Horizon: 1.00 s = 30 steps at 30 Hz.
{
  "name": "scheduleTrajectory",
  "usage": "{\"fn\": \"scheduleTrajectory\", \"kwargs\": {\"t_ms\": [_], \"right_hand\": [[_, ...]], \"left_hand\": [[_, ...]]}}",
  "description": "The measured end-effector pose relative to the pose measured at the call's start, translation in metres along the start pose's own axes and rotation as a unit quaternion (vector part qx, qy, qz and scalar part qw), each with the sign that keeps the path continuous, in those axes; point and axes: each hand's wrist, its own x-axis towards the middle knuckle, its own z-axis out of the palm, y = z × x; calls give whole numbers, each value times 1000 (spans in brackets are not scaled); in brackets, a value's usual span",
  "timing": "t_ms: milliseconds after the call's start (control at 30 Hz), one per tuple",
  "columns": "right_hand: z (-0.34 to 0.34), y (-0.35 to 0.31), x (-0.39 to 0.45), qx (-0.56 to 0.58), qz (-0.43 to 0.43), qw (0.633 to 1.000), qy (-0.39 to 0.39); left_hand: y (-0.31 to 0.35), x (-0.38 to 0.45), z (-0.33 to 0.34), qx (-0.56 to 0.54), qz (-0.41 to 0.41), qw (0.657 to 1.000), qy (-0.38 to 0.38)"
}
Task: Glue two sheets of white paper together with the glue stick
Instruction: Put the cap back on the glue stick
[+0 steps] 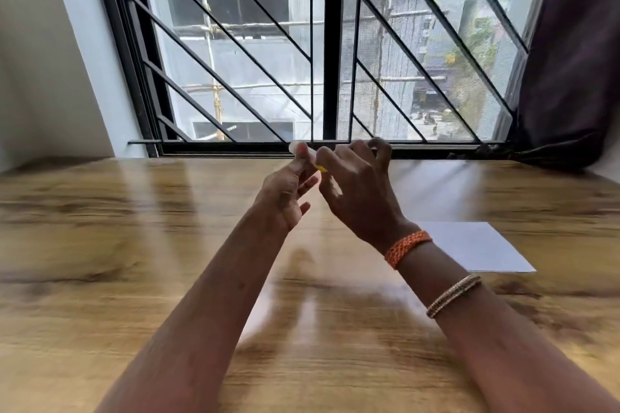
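White glue stick (303, 152) sits in your left hand (287, 193), raised above the bench (117, 245) at mid-frame, near the window sill. Thumb and index pinch the tube; the other left fingers are loosely spread below it. A yellow bit shows at the tube's lower end, between your two hands.

Your right hand (357, 191) is just beside the left, fingers curled at the tube's yellow end, thumb and index raised in a loose pinch. Can't tell if they actually grip the stick or a cap: blurred and partly hidden.

Count: one glue stick, one sheet of white paper (476, 246) visible, flat on the bench to your right, well apart from both hands. If a second sheet lies under it, can't tell.

Two bands on your right forearm: one orange braid (407, 248) at the wrist, one beaded bangle (453, 295) further up. Wood-grain bench, barred window (322, 43) behind, dark curtain (570, 60) at right.
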Motion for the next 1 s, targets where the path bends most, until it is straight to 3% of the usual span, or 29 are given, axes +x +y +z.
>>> {"fn": "scheduleTrajectory", "kwargs": {"t_ms": [100,167,200,267,300,333,367,400,467,500,533,600,700,767,800,867,900,933,1000], "right_hand": [[-3,0,2,82,81,993,9],[-2,-6,3,206,191,960,5],[-1,-9,5,288,260,922,-5],[-2,-12,10,445,381,810,-19],[-2,-12,12,480,409,776,-18],[-3,-13,13,482,412,773,-15],[-4,-15,13,455,389,801,-10],[-4,-15,11,391,334,858,-6],[-3,-12,6,156,146,977,7],[-3,-10,4,31,65,997,12],[-2,-7,4,-50,9,999,5],[-2,-6,3,-86,-17,996,-10],[-4,-8,2,2,51,998,-37],[-2,-9,2,113,150,981,-51],[-1,-8,4,196,223,953,-60],[-5,-11,10,363,363,856,-61],[-6,-12,11,401,392,826,-54],[-7,-14,11,395,380,835,-51],[-3,-15,7,270,243,930,-53]], "left_hand": [[0,-2,2,-6,-8,1000,-18],[0,-3,4,-15,-8,999,-33],[1,-2,4,-22,-7,999,-40],[1,-2,4,-27,-4,998,-48],[1,-2,3,-25,-5,999,-47],[1,-1,3,-21,-8,999,-45],[1,-1,2,-16,-13,999,-43],[1,-2,2,-11,-18,999,-39],[1,-3,1,0,-26,999,-27],[1,-3,1,10,-30,999,-22],[1,-4,1,18,-33,999,-18],[1,-4,0,22,-37,999,-15],[2,-2,-2,9,-39,999,-11],[2,-2,-2,2,-39,999,-15],[1,-2,-2,1,-38,999,-19],[1,-2,-2,9,-36,999,-30],[1,-2,-2,16,-38,999,-31],[1,-2,-2,23,-42,998,-29],[1,-2,-4,30,-52,998,-21]]}}
